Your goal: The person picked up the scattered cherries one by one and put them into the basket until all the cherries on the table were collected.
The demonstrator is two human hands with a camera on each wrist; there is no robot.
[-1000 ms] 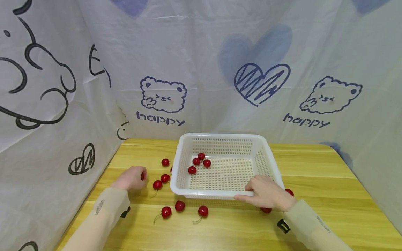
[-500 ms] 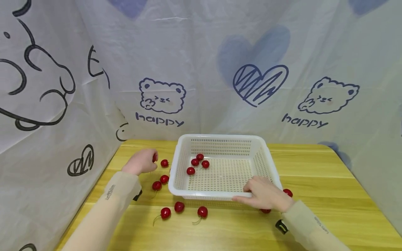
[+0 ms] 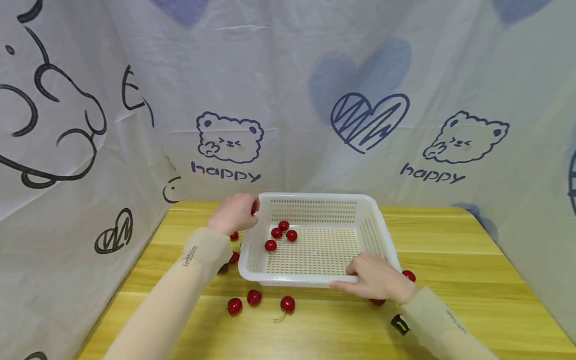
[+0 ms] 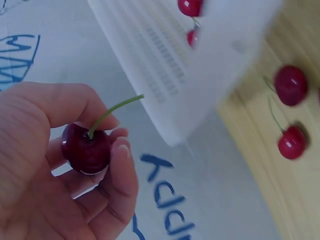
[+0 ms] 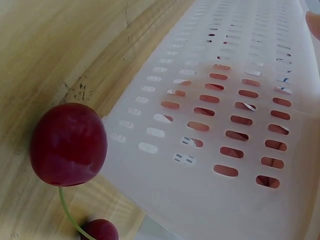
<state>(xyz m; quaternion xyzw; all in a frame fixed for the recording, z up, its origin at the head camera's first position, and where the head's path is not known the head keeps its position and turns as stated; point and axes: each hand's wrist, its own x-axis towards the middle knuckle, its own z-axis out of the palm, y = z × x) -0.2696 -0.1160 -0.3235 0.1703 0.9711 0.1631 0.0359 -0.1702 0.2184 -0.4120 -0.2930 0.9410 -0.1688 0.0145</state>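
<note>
My left hand (image 3: 234, 214) is raised at the basket's back left corner. Between its thumb and curled fingers it pinches a dark red cherry (image 4: 87, 152), whose green stem sticks out in the left wrist view. The white plastic basket (image 3: 297, 280) has slotted walls, and several cherries (image 3: 276, 233) lie on the left part of its floor. At the front right, my right hand (image 3: 377, 278) grips the basket's rim, fingers over the inside and thumb in front. In the right wrist view the fingers show through the slots of the basket wall (image 5: 165, 195).
Loose cherries lie on the wooden table (image 3: 454, 260). Some are in front of the basket, including a stemmed cherry (image 3: 287, 304). Others sit left of it, partly behind my left arm, and one cherry (image 3: 408, 275) is to its right. A printed cloth (image 3: 292, 150) hangs behind the table.
My left hand has risen from the table at the left and moved right and back to the basket's corner, carrying the cherry. The right hand keeps its grip on the rim.
</note>
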